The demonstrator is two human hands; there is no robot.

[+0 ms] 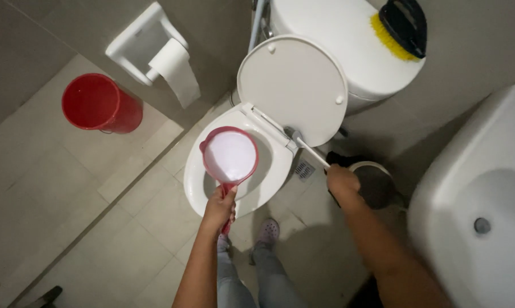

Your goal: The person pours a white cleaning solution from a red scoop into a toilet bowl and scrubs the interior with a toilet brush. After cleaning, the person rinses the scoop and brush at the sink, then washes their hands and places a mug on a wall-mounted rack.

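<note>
Pink plastic dipper (230,156), one, full of water, held over the toilet bowl (196,178); left hand (220,206) is wrapped tight round its handle. Toilet brush (306,147), one; right hand (343,181) is clenched on its white handle at the bowl's right edge. Red bucket (100,104), one, far left. Scrub brush (402,28), one, on the cistern (337,28). Sink (485,194), one, close right. Open tiled floor (69,199) lies left.

Single head-worn view, looking steeply down from standing height onto a toilet (269,142) at frame centre. Toilet tank (337,34) at 12 o'clock, red bucket (100,104) at 10, sink (485,188) at 3. Mid-range; wide, slightly bowed lens.
</note>
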